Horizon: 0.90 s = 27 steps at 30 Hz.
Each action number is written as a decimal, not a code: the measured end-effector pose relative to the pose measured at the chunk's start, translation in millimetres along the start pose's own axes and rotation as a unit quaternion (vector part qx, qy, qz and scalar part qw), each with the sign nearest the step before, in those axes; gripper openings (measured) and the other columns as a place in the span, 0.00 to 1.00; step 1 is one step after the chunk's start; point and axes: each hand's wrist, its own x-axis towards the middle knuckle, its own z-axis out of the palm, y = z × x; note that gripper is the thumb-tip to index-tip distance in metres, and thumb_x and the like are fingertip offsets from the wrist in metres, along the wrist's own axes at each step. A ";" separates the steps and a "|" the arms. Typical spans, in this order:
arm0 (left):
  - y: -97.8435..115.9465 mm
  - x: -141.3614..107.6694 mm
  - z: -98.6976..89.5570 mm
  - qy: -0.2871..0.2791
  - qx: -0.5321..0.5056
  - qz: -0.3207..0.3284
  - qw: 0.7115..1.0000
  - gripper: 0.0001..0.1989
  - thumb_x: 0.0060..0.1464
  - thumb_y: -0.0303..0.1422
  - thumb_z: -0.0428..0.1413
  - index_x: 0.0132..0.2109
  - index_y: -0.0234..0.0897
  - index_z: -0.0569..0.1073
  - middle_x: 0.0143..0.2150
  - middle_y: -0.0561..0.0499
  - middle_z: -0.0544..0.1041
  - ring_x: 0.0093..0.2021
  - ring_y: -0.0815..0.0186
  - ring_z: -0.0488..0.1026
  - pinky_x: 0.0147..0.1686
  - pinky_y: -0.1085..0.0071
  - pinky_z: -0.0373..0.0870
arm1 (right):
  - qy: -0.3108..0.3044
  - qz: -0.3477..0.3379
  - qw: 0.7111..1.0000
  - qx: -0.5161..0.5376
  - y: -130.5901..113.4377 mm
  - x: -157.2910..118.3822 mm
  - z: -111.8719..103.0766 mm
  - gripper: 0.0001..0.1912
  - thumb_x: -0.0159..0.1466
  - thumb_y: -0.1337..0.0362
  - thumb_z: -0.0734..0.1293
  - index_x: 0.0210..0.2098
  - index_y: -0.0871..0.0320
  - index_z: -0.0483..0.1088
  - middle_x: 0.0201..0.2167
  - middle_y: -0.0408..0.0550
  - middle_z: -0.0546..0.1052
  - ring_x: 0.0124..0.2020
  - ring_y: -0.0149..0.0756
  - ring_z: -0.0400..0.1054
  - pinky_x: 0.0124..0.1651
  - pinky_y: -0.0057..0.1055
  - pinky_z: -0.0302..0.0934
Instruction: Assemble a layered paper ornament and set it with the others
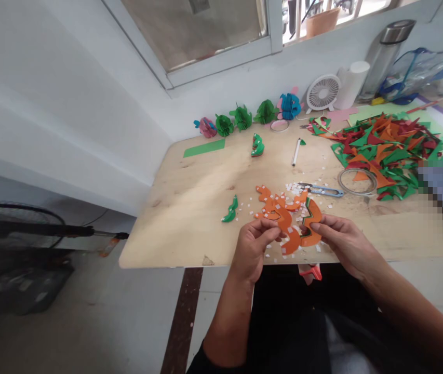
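Observation:
Over the table's near edge, my left hand (255,243) pinches a wavy orange paper cutout (292,242) dotted with small white squares. My right hand (346,240) grips a second scalloped orange paper cutout (314,214), with dark green showing along its inner edge. The two cutouts are side by side, nearly touching. Behind them lie more orange cutouts (266,196), strewn with white bits (293,189). A small green cutout (230,210) lies to the left, and a layered green one (257,145) farther back. Thread snips (324,191) with blue handles rest just beyond my right hand.
A tape roll (357,181) and a large heap of paper scraps (385,150) occupy the right. A white pen (296,152) lies mid-table. Along the wall stand folded paper figures (243,117), a small fan (323,93) and a bottle (380,62). A green strip (204,148) lies at back left.

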 end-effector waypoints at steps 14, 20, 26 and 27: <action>-31.8 -1.0 22.7 0.050 0.180 0.085 0.979 0.05 0.45 0.32 0.61 0.29 0.33 0.77 0.25 0.49 0.77 0.25 0.69 0.70 0.29 0.73 0.67 | -0.006 -0.041 0.998 -0.049 3.7 -3.9 7.0 0.15 0.50 0.53 0.76 0.30 0.56 0.78 0.26 0.44 0.80 0.27 0.33 0.71 0.34 0.29 0.66; -22.0 -4.4 28.1 0.075 0.282 0.108 0.951 0.05 0.45 0.31 0.59 0.27 0.33 0.75 0.23 0.52 0.74 0.21 0.72 0.64 0.22 0.75 0.61 | -0.010 -0.049 0.996 -0.078 1.0 -4.2 8.4 0.13 0.52 0.53 0.74 0.26 0.57 0.76 0.24 0.43 0.78 0.26 0.32 0.70 0.32 0.28 0.64; -20.2 -3.0 27.7 0.070 0.278 0.100 0.953 0.05 0.46 0.32 0.59 0.26 0.34 0.74 0.22 0.53 0.74 0.19 0.73 0.63 0.20 0.75 0.59 | -0.012 -0.060 0.993 -0.102 -2.2 -4.1 11.2 0.13 0.52 0.53 0.74 0.25 0.56 0.75 0.23 0.43 0.76 0.25 0.32 0.68 0.32 0.29 0.63; -21.8 -1.9 26.7 0.068 0.273 0.098 0.955 0.05 0.46 0.32 0.59 0.26 0.35 0.74 0.22 0.53 0.73 0.19 0.72 0.64 0.20 0.75 0.59 | -0.010 -0.059 0.993 -0.105 -2.4 -3.7 11.4 0.13 0.52 0.53 0.74 0.25 0.56 0.75 0.23 0.43 0.76 0.25 0.32 0.67 0.31 0.29 0.63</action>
